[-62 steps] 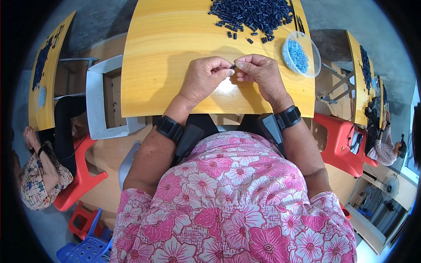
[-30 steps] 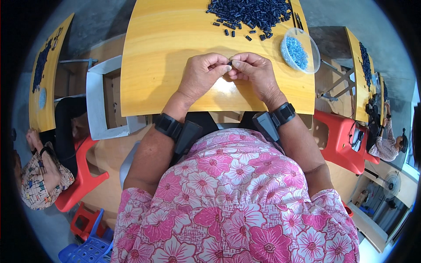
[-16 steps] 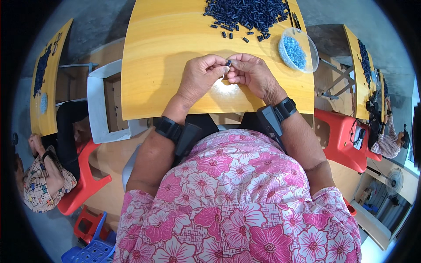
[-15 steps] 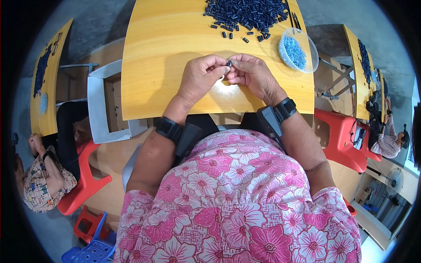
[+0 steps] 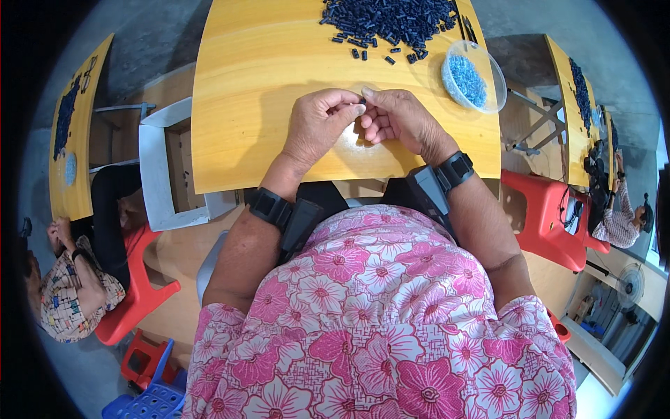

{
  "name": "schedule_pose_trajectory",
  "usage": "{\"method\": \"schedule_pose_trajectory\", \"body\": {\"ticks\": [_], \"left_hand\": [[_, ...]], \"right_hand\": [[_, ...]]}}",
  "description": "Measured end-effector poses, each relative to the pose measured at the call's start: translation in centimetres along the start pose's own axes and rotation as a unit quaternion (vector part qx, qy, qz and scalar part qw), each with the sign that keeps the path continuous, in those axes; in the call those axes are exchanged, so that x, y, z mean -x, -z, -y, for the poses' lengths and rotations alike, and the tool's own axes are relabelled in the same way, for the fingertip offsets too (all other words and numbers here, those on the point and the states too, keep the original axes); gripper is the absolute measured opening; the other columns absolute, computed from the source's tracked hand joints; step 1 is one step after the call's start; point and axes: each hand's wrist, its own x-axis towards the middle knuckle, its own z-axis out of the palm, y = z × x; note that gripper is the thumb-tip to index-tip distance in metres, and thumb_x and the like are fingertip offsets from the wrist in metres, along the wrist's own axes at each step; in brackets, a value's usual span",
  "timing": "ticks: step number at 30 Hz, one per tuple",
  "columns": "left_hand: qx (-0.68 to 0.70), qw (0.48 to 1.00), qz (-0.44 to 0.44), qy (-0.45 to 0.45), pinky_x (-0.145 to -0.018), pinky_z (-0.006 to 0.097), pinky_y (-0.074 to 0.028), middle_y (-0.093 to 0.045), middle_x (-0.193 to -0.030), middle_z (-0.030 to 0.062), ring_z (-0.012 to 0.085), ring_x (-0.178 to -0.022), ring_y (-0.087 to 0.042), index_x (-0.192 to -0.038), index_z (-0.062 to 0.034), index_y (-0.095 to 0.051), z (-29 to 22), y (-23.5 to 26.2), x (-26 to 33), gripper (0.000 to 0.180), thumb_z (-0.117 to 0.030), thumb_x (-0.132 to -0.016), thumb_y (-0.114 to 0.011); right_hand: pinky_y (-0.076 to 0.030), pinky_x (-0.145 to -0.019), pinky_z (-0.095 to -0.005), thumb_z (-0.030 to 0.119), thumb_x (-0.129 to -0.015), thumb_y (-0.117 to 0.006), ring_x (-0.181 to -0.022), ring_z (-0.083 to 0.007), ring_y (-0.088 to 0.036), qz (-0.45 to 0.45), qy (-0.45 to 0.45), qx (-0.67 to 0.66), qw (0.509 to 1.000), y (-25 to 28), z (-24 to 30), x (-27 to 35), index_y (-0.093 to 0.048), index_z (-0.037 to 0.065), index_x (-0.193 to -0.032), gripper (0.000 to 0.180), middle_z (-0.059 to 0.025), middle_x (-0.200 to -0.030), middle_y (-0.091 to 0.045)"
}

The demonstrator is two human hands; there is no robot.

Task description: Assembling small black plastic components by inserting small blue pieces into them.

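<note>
Over the near part of the yellow table (image 5: 244,133), my two hands meet fingertip to fingertip. My left hand (image 5: 315,127) pinches a small dark plastic piece (image 5: 363,101) between thumb and forefinger. From the other side, my right hand (image 5: 406,120) has its thumb and forefinger closed at the same piece, with its other fingers loosely curled below. Fingertips cover most of the piece, so its details cannot be made out. A heap of small dark blue, tube-like plastic pieces (image 5: 391,21) lies beyond my hands, several strayed toward me.
Right of the heap stands a clear round bowl (image 5: 497,82) holding small light-blue bits (image 5: 466,80). Slim dark tools (image 5: 469,29) lie behind it. A white open box (image 5: 155,167) is left of the table. Red stools (image 5: 541,220) and seated people (image 5: 80,286) are at both sides.
My right thumb has shifted up and over the dark piece, which shows less now. The lower fingers of my right hand have moved slightly. My left hand keeps its pinch.
</note>
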Motion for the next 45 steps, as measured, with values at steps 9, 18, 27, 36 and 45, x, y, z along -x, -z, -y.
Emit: {"method": "schedule_pose_trajectory", "body": {"ticks": [9,18,27,36,45], "left_hand": [[-0.003,1.0,0.02,0.01,-0.07,0.023,-0.052,-0.07,-0.081,0.0021,0.0064,-0.075,-0.062,-0.098,0.0012,-0.073,0.1,0.3,-0.1,0.012,-0.008,-0.092,-0.069],[-0.014,1.0,0.022,0.0,-0.079,0.025,-0.054,-0.074,-0.095,0.007,0.0105,-0.087,-0.068,-0.106,0.0029,-0.071,0.3,0.3,-0.2,0.016,-0.005,-0.093,-0.066],[-0.026,1.0,0.012,0.001,-0.077,0.024,-0.054,-0.074,-0.091,0.005,0.009,-0.083,-0.067,-0.104,0.0009,-0.072,0.0,0.3,-0.1,0.015,-0.007,-0.091,-0.07],[-0.032,0.999,-0.019,-0.006,-0.068,0.021,-0.051,-0.069,-0.081,-0.0002,0.005,-0.073,-0.061,-0.094,-0.0007,-0.072,0.3,-0.2,-0.3,0.009,-0.005,-0.087,-0.074],[-0.044,0.999,-0.026,0.005,-0.066,0.022,-0.054,-0.072,-0.077,0.0042,0.0071,-0.07,-0.065,-0.092,-0.0009,-0.073,0.0,0.1,-0.4,0.011,-0.01,-0.086,-0.076]], "right_hand": [[-0.054,-0.06,-0.0264,0.039,-0.1,-0.059,-0.061,-0.0155,-0.064,0.013,-0.017,-0.004,1.0,0.2,0.5,0.1,-0.066,0.0,-0.09,0.041,-0.0051,-0.074,-0.064],[-0.054,-0.062,-0.0263,0.04,-0.102,-0.056,-0.062,-0.0142,-0.062,0.044,-0.021,-0.024,0.999,0.9,0.4,-0.4,-0.064,0.002,-0.091,0.04,-0.0033,-0.074,-0.062],[-0.054,-0.063,-0.0268,0.041,-0.102,-0.055,-0.063,-0.0141,-0.062,0.048,-0.023,-0.026,0.998,0.9,0.5,-0.4,-0.064,0.004,-0.091,0.04,-0.0031,-0.074,-0.063],[-0.055,-0.061,-0.0275,0.034,-0.102,-0.056,-0.062,-0.0144,-0.062,-0.003,-0.006,-0.024,1.0,0.2,0.0,0.1,-0.065,-0.001,-0.093,0.037,-0.0055,-0.075,-0.064],[-0.054,-0.064,-0.0235,0.022,-0.095,-0.069,-0.068,-0.008,-0.063,-0.116,0.183,0.16,0.963,-0.6,0.3,0.2,-0.072,0.001,-0.099,0.022,-0.0014,-0.079,-0.068]]}}
